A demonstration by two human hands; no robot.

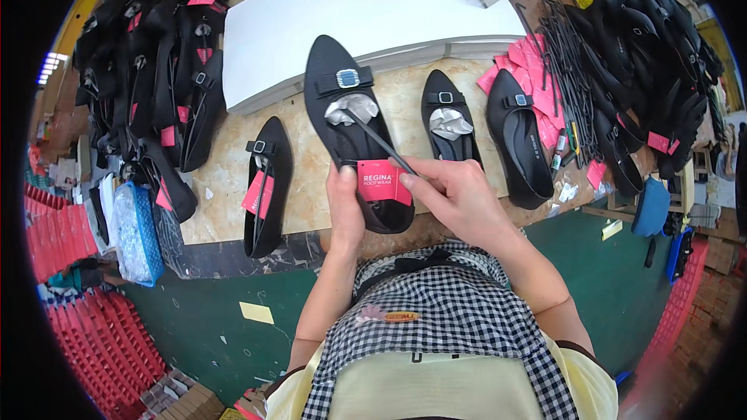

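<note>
I'm watching the left hand point(347, 206) gripping a black, pointed flat shoe with a buckled bow point(320, 117) by its heel end, toe tilting away, over the bench's point(218, 194) front edge. The right hand point(463, 194), wrist bending inward, is pinching a thin dark rod point(383, 142) running to crumpled pale paper point(352, 109) inside.

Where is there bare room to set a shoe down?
Widest: the white surface beyond the held shoe. Bare tabletop also shows between the lone left-side shoe and the left hand. The right is crowded with pink tags, black rods and a shoe pile.
</note>
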